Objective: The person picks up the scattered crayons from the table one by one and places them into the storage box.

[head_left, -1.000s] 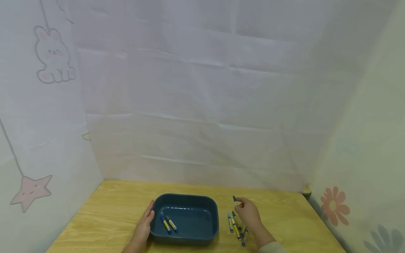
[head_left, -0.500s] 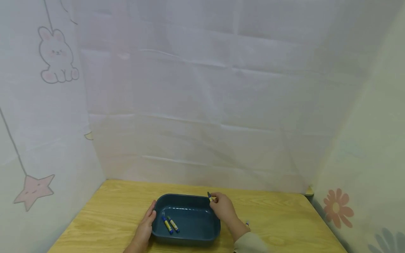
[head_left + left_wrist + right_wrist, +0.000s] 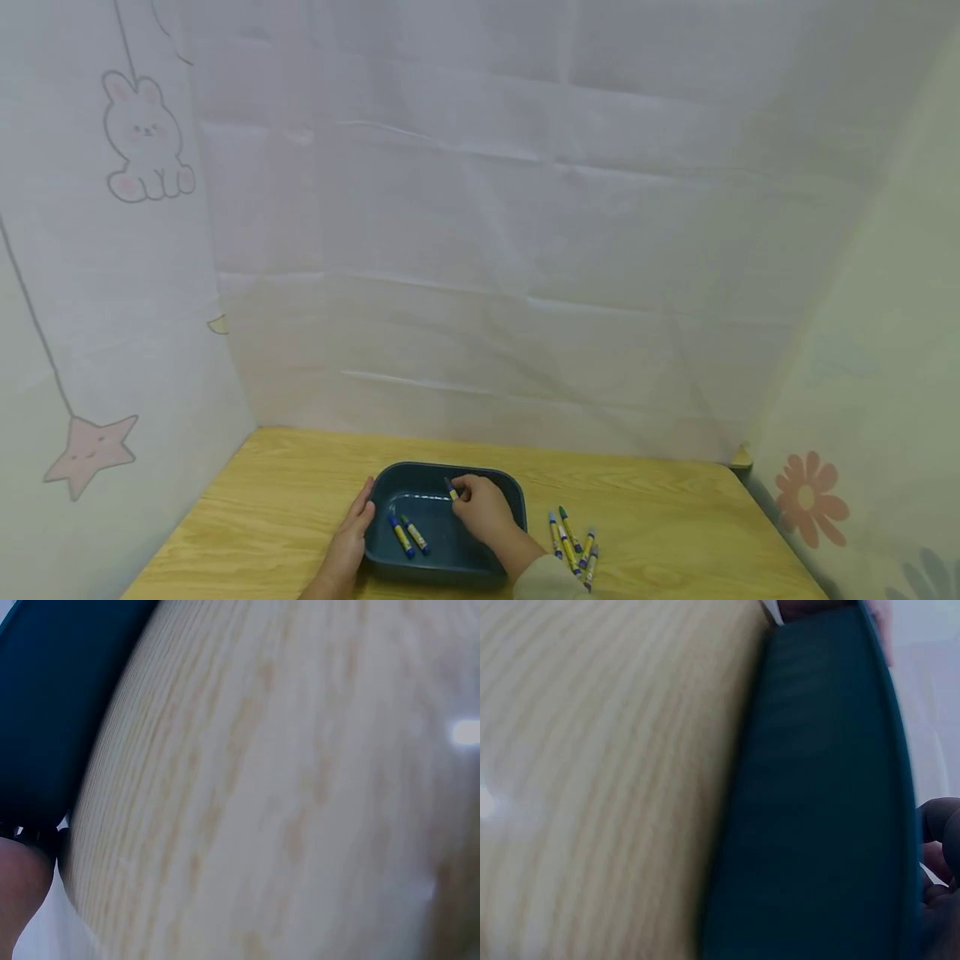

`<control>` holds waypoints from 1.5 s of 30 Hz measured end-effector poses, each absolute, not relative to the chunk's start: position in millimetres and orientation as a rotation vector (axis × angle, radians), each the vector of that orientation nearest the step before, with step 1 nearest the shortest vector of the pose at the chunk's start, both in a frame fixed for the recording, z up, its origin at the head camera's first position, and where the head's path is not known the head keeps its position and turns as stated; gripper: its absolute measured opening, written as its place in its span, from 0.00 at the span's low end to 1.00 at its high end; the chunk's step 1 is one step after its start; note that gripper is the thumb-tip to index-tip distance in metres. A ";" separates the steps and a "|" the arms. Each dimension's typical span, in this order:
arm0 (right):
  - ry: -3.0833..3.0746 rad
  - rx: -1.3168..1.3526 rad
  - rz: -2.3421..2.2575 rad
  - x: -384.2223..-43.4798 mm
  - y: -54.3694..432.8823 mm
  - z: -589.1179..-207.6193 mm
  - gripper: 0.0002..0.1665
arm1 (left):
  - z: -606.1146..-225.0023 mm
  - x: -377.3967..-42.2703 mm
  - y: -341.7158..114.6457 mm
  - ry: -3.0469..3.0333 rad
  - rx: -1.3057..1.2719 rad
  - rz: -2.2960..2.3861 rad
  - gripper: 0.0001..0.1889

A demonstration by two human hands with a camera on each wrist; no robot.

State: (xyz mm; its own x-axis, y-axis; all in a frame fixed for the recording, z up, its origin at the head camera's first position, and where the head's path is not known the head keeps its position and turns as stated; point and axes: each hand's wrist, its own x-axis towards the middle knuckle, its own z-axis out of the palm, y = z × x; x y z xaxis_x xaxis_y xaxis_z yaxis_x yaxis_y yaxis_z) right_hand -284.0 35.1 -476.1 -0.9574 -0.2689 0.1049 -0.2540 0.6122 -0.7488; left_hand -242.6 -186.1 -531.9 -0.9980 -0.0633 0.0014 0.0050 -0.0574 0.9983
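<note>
A dark teal rectangular bin stands on the table, with two crayons lying inside it, a yellow-wrapped crayon and a paler-wrapped crayon. My left hand rests against the bin's left side, its fingers extended along the wall. Over the bin's interior, my right hand pinches a dark-tipped crayon between thumb and fingers. The right wrist view has the bin's outer wall in front, with part of the right hand at the edge; the held crayon is not visible there.
To the right of the bin lies a loose pile of several crayons on the wooden table. White sheeting stands behind the table, and printed sheets flank it on the left and right.
From above the crayon pile, my right hand has moved left across the bin's right rim to over its interior, carrying the crayon. My left hand stays at the bin's left side.
</note>
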 end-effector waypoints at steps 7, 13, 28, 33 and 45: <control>2.754 -0.440 -1.247 -280.6 16.5 -488.1 0.17 | -532.9 -242.4 -185.0 -2.105 0.050 -2.262 0.30; 2.762 -0.444 -1.214 -280.9 7.3 -495.8 0.14 | -532.4 -242.5 -184.9 -2.106 0.058 -2.267 0.30; 2.745 -0.410 -1.075 -282.5 -3.8 -507.2 0.09 | -531.5 -241.6 -185.8 -2.126 0.085 -2.294 0.32; 2.721 -0.391 -1.038 -283.9 -5.7 -508.4 0.09 | -530.6 -241.9 -185.7 -2.141 0.094 -2.297 0.32; 2.716 -0.397 -1.053 -282.9 -4.8 -508.1 0.09 | -529.9 -240.9 -186.4 -2.118 0.057 -2.314 0.32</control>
State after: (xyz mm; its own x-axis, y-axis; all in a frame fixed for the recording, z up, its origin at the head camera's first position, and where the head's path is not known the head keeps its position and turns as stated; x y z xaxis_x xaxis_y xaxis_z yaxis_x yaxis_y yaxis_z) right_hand -282.9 -4.8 -508.1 -0.9436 -0.3190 -0.0892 -0.1754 0.7098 -0.6822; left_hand -240.9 -186.4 -529.9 -0.9993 -0.0276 -0.0243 -0.0217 -0.0884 0.9959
